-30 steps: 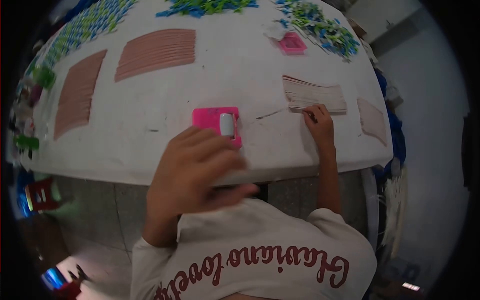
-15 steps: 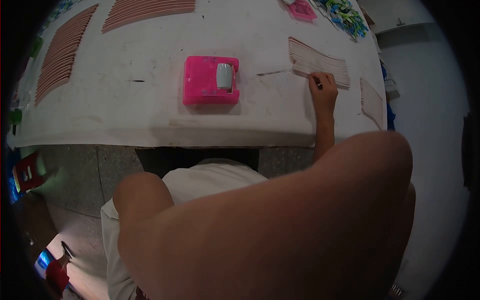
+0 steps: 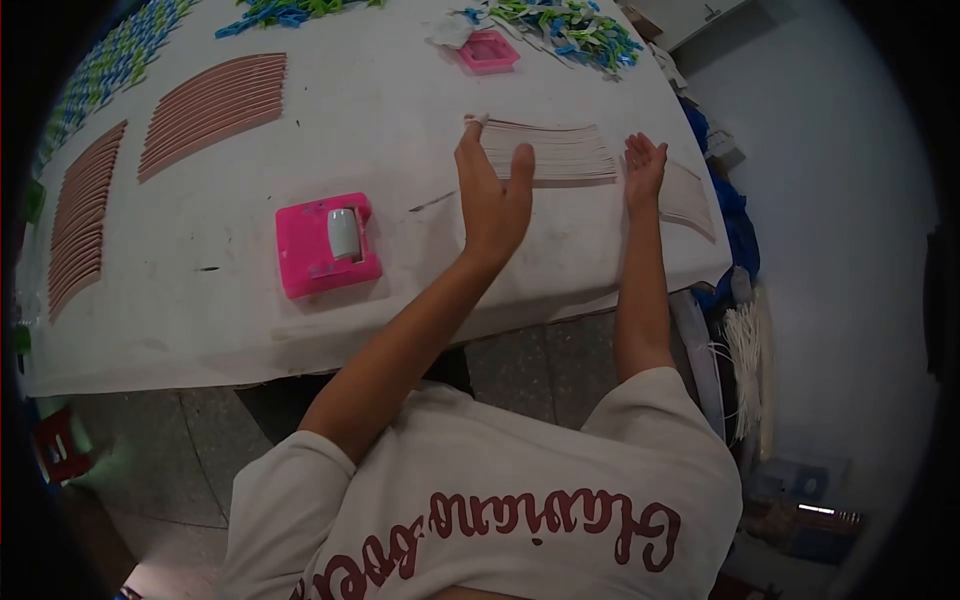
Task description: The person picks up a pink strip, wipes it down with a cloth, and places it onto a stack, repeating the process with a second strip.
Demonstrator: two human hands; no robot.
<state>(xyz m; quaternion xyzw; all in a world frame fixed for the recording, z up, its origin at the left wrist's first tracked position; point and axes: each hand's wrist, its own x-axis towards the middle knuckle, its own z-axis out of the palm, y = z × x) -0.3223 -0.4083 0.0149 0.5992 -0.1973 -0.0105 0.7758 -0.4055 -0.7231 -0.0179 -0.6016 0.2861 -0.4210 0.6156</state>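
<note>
My left hand (image 3: 492, 200) is at the left end of a row of thin pale strips (image 3: 560, 155) laid side by side on the table. Its thumb and index finger are spread, and something white covers the index fingertip. My right hand (image 3: 645, 172) is by the right end of the same strips, fingers stretched out and holding nothing. Just right of that hand lies a smaller group of pale strips (image 3: 688, 200). A pink box with a grey-white roller (image 3: 300, 250) stands left of my left hand.
Two sets of pinkish strips (image 3: 215, 110) lie at the left. Blue and green pieces (image 3: 575, 35) are heaped at the far side, beside a pink tray (image 3: 488, 52). The white-covered table (image 3: 400, 330) has its near edge before my body. White cords (image 3: 742, 370) hang at the right.
The view has shifted to the right. My left arm, earlier across the foreground, now reaches over the table. My right hand has gone from a pinch at the strips' near edge to open fingers at their right end.
</note>
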